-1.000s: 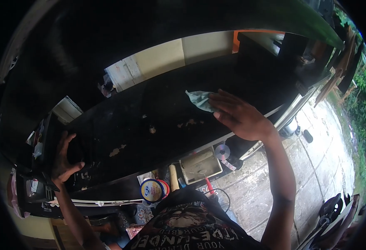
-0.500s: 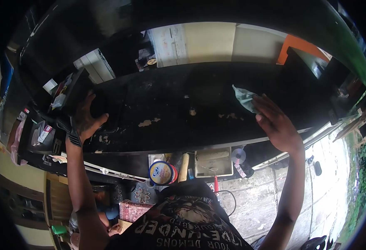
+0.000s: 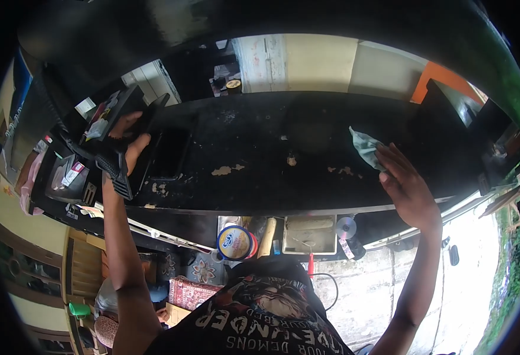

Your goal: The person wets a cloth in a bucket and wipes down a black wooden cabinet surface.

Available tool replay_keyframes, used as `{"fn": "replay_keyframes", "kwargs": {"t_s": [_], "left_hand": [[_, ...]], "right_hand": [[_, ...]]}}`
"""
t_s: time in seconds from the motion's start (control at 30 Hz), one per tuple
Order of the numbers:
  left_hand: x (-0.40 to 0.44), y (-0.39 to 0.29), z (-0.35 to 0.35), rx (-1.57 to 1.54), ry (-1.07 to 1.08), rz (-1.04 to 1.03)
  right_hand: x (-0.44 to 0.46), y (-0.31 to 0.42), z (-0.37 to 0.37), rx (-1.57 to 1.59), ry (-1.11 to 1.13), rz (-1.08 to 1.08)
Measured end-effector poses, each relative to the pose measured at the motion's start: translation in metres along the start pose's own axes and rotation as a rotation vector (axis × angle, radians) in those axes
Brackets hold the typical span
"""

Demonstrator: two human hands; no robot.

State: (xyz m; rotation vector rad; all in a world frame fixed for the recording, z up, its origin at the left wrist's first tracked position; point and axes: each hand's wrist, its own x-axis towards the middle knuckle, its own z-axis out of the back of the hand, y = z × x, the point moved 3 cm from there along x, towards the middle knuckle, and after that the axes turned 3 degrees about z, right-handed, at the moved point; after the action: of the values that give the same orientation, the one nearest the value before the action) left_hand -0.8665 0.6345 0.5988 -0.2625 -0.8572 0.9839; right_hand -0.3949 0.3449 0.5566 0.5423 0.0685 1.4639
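A pale green cloth point(image 3: 366, 149) lies on the black counter point(image 3: 254, 192), its far part spread to the left of my right hand point(image 3: 403, 178). The fingers of that hand are together over the cloth's near end and hold it. At the left end of the counter, my left hand point(image 3: 131, 139) grips a dark flat object point(image 3: 151, 127), which stands tilted up on its edge. Beside it a black rectangular slab point(image 3: 172, 152) lies flat on the counter. Pale worn patches point(image 3: 228, 170) mark the counter's surface.
Below the counter's near edge are a round tub point(image 3: 235, 243), a paint tray point(image 3: 310, 239), a roller point(image 3: 267, 236), a disc point(image 3: 346, 228) and a red-handled tool point(image 3: 311, 265). Small boxes point(image 3: 73, 174) fill a compartment at the left. Another person point(image 3: 107, 307) is at the lower left.
My left hand has raised the dark flat object off the counter, and the black slab beside it now shows. My right hand still holds the cloth. The view has swung to the left.
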Motion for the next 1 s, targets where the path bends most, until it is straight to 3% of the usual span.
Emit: {"fn": "replay_keyframes", "kwargs": {"t_s": [0.4, 0.57, 0.7, 0.77, 1.0], "left_hand": [[0.004, -0.019, -0.009, 0.084, -0.012, -0.029], [-0.013, -0.042, -0.027, -0.058, 0.142, 0.088], [-0.04, -0.084, -0.055, -0.114, 0.221, -0.014], [-0.049, -0.101, -0.066, 0.057, 0.224, -0.189], [-0.056, -0.116, -0.086, 0.33, 0.215, -0.14]], "right_hand": [[0.0, 0.0, -0.001, -0.003, -0.008, 0.008], [0.0, 0.003, 0.0, -0.023, 0.005, -0.021], [0.001, 0.003, 0.0, -0.031, 0.01, -0.03], [0.001, 0.003, -0.001, -0.036, 0.011, -0.033], [-0.001, 0.002, -0.003, -0.073, -0.013, -0.03]]}}
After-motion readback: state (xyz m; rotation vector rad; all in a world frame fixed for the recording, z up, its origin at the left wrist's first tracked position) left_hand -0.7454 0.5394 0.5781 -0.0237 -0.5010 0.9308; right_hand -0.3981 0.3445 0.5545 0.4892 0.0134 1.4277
